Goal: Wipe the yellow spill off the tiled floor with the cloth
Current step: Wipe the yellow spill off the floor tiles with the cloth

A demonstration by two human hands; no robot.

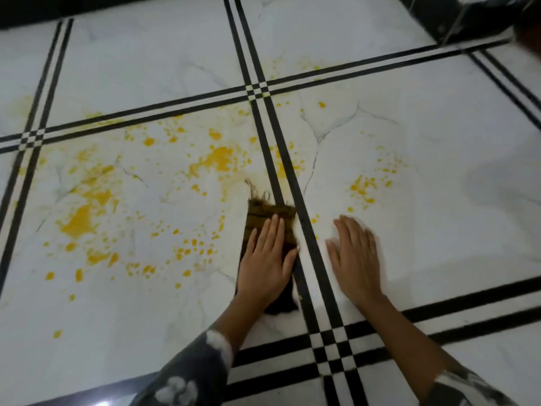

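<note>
2 bare hands and forearms enter from the bottom edge. The left hand (268, 259) and the right hand (355, 259) carry no rings, watch or gloves. Each arm wears a dark grey sleeve pushed up to about mid-forearm. The left sleeve (190, 373) bears soft white blotches, 1 along the cuff and a cluster of rounded shapes lower down. The right sleeve (465, 388), cut by the frame edge, shows white streaks on the same dark cloth.

Left hand (269, 259) flat on cloth (270, 213), left of the double tile line (295, 194). Right hand (355, 257) flat on floor (409, 200), right of it. Spill (79, 219) lies mostly far and left.
</note>
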